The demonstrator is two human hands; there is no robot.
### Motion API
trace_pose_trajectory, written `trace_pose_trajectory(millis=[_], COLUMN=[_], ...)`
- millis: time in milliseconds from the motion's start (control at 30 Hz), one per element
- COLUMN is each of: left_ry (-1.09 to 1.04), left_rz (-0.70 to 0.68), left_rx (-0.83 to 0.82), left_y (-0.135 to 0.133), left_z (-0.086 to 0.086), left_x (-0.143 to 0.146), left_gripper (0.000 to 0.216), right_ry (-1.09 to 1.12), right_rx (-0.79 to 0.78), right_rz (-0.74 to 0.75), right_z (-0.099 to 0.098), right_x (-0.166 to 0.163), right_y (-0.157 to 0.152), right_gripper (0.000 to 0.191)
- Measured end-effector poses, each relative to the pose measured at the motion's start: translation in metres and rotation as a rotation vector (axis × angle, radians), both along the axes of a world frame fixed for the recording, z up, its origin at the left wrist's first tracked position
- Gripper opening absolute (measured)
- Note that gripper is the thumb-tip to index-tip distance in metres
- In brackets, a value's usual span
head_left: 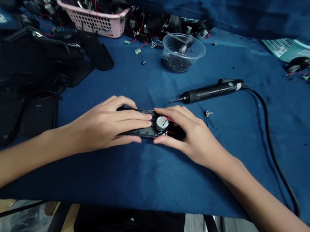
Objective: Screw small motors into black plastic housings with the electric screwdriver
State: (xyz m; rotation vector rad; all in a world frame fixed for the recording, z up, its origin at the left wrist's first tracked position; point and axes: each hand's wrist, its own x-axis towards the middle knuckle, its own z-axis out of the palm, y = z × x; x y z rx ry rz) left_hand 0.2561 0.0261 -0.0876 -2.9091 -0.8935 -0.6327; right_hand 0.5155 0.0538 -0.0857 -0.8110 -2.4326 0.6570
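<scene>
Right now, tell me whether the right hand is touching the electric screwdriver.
Apart. The head view shows bare blue cloth between the right hand and the electric screwdriver; the hand grips the black part instead.

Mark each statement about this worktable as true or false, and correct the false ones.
1. Both the left hand and the right hand hold a black part on the blue cloth. True.
2. The right hand grips the electric screwdriver. False: it lies on the cloth behind the hands, untouched.
3. A clear bowl holds small dark pieces. True.
4. The pink basket stands at the far right. False: it stands at the back left; a teal basket is at the right.
5. A round silver piece sits on the black part, between the fingertips. True.
</scene>
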Motion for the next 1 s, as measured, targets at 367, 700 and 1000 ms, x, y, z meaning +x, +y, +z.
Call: trace_pose_trajectory(millis=[367, 700, 1000], left_ry=[0.019, -0.021, -0.005], left_rz=[-0.056, -0.062, -0.058], left_rx=[0.0, -0.014, -0.029], left_y=[-0.0026, -0.0038, -0.0035], left_z=[-0.0022, -0.0029, -0.0047], left_x=[-0.0013, -0.0016, -0.002], left_gripper=[0.046, 0.045, 0.046], right_ry=[-0.001, -0.111, -0.106], right_rx=[-0.019, -0.011, 0.008], right_rz=[-0.025, -0.01, -0.024], right_z=[-0.0039, -0.0017, -0.0043], right_x=[-0.0001, 0.0027, 0.0001], right_y=[0.0035, 0.004, -0.0019], right_gripper=[0.063, 0.067, 0.064])
